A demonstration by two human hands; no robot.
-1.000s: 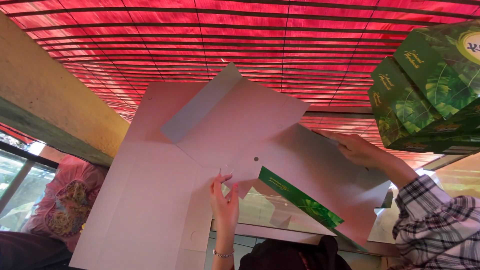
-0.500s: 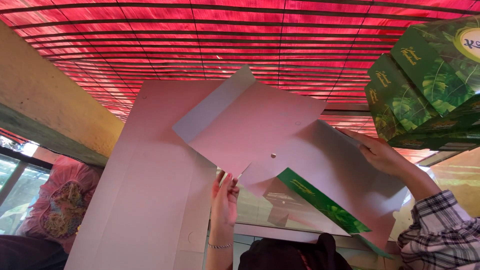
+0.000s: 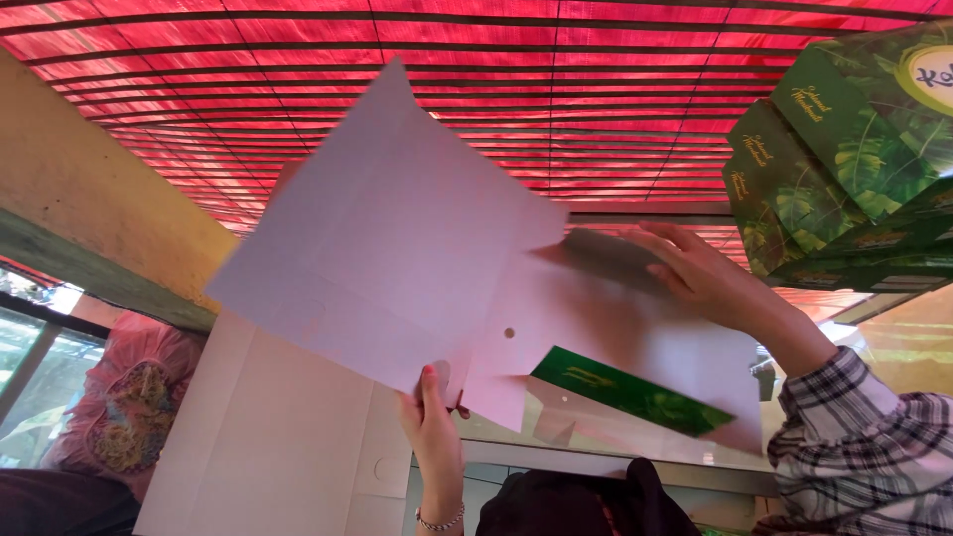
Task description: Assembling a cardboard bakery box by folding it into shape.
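Overhead: red slatted shade cloth (image 3: pixel 516 89) fills the top of my view, with a yellowish beam (image 3: pixel 89 213) running down the left side.
Carton blank: a flat, unfolded cardboard box blank (image 3: pixel 397 258), white on the side facing me, is held up in the air in front of me, tilted, with one corner pointing up toward the shade cloth. A small round hole (image 3: pixel 509 334) shows near its middle, and a green printed flap (image 3: pixel 625 392) folds out along its lower right part.
Left hand: my left hand (image 3: pixel 432 422) pinches the lower edge of the blank, thumb on the white face, a thin bracelet (image 3: pixel 440 521) on the wrist.
Right hand: my right hand (image 3: pixel 695 273), in a plaid sleeve (image 3: pixel 864 447), lies with fingers spread on the right-hand panel, pressing a grey-shadowed flap (image 3: pixel 615 260) against it.
Behind the blank: another white cardboard sheet (image 3: pixel 278 447) stands lower left, just beyond the one I hold.
Right edge: stacked green leaf-printed cartons (image 3: pixel 844 169) sit at upper right, apart from my hands.
Lower left: a pink bundle (image 3: pixel 124 412) rests near the window (image 3: pixel 25 347).
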